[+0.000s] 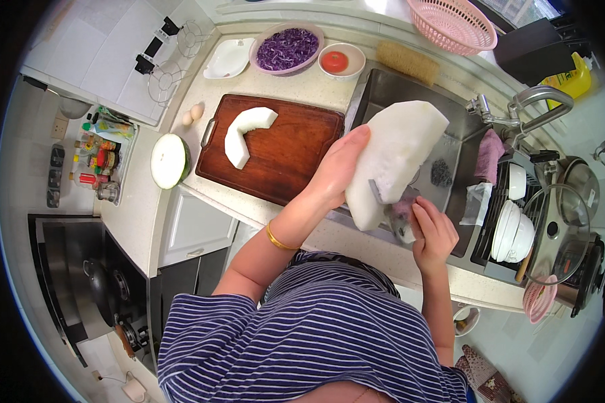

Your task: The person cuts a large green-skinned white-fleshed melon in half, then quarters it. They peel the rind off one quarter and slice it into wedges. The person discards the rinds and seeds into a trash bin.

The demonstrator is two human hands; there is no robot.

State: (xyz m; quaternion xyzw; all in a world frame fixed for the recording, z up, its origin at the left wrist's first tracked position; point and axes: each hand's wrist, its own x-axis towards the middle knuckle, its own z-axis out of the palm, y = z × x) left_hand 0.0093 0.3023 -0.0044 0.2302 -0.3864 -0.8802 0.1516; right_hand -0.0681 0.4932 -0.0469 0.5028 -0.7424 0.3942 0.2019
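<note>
My left hand (340, 163) grips a large, thick piece of peeled white winter melon (401, 141), tilted over the front part of the steel sink (378, 95). My right hand (436, 226) is beside the melon's lower end. Its fingers pinch a small, blurred grey and pinkish tool (403, 216) of a kind I cannot make out. A thin grey edge (374, 191) shows against the melon; whether it belongs to that tool is unclear. On the wooden cutting board (297, 151) to the left lies a curved slice of white melon (244, 132).
A cut melon with green rind (169, 161) and two eggs (192, 115) sit left of the board. Behind it stand shredded purple cabbage (288, 49) and a bowl with a tomato (335, 62). The faucet (529, 108) overhangs the sink; white bowls (511, 234) are racked at right.
</note>
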